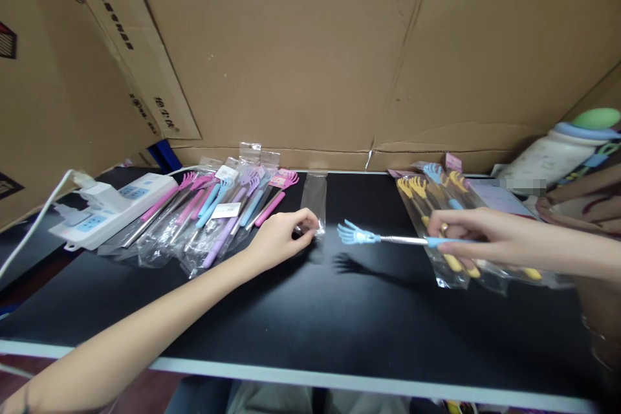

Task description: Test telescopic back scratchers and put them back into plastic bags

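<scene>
My right hand [480, 236] grips the blue handle of a telescopic back scratcher [383, 238], whose blue claw head points left just above the black table [310, 310]. My left hand [281, 236] pinches the near end of an empty clear plastic sleeve [314, 200] lying on the table. The claw head hangs a short way right of the sleeve's opening, apart from it. Under my right hand lies a bag of yellow and blue scratchers [436, 207].
A pile of bagged pink, blue and purple scratchers [213, 213] lies at the left, beside a white power strip [111, 207] with a plug and cord. Cardboard sheets [310, 45] wall the back. A pastel bottle [563, 149] lies at the far right.
</scene>
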Demonstrator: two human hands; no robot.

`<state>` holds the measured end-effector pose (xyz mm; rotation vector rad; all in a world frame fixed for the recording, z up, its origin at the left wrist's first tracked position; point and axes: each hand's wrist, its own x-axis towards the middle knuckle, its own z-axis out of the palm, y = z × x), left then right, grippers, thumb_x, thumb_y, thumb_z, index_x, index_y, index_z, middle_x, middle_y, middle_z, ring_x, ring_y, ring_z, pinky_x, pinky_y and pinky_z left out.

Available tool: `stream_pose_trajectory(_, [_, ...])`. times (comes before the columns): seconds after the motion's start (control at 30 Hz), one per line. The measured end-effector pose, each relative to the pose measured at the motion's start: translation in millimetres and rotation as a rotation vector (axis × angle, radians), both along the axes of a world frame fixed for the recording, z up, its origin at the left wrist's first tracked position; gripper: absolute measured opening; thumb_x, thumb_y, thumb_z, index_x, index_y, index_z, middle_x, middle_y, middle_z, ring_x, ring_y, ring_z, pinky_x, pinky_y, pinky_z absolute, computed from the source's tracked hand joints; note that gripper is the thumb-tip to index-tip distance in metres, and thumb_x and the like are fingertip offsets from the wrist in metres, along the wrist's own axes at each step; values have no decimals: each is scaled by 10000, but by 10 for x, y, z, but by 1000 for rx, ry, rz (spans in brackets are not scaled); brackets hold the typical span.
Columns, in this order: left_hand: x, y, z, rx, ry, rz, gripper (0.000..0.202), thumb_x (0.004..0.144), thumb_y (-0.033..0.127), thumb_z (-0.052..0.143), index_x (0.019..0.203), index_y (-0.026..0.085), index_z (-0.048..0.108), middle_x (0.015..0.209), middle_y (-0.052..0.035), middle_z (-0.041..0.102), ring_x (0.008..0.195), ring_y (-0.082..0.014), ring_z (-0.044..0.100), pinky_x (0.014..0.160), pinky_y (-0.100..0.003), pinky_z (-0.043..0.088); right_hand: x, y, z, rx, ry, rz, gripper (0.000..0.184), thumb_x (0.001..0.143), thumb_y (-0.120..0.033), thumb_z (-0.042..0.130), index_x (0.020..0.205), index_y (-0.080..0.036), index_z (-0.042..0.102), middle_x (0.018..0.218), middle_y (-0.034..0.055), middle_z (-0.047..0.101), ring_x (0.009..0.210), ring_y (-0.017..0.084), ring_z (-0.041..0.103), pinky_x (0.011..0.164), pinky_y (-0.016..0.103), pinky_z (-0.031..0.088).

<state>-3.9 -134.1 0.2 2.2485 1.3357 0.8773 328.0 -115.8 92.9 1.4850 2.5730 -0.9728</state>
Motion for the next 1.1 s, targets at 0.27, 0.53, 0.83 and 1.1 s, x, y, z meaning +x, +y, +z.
stream_pose_trajectory(0.27, [35,-19,-10,-1,19,1,61,789,203,561,837,207,599,828,16,683,800,-146,639,768,-270,499,-309,-174,-205,-77,-82,145,261,864,-474,462,867,-229,554,682,-16,580,514,90,507,433,185,356])
stream_pose_trajectory(0.53, [38,-10,-21,37,13,-96,204,791,84,492,919,194,607,916,-10,679,844,-141,617,765,-266,490,-340,-203,-214,-30,34,92,238,871,-464,452,969,-254,505,685,-27,618,435,87,499,428,193,369])
stream_pose_trajectory(0.83, [34,-39,-35,117,127,-138,384,709,22,492,1037,195,592,921,-17,655,814,-146,577,725,-261,483,-336,-436,-311,84,-11,5,231,919,-448,360,993,-250,454,692,-14,613,419,94,473,424,210,371])
stream_pose_trajectory(1.1, [57,-56,-62,222,194,-202,370,820,53,453,1125,207,595,1045,-33,671,949,-159,583,838,-294,495,-375,-791,-700,307,-24,-124,229,931,-433,333,994,-254,460,612,-15,590,524,164,584,530,258,433])
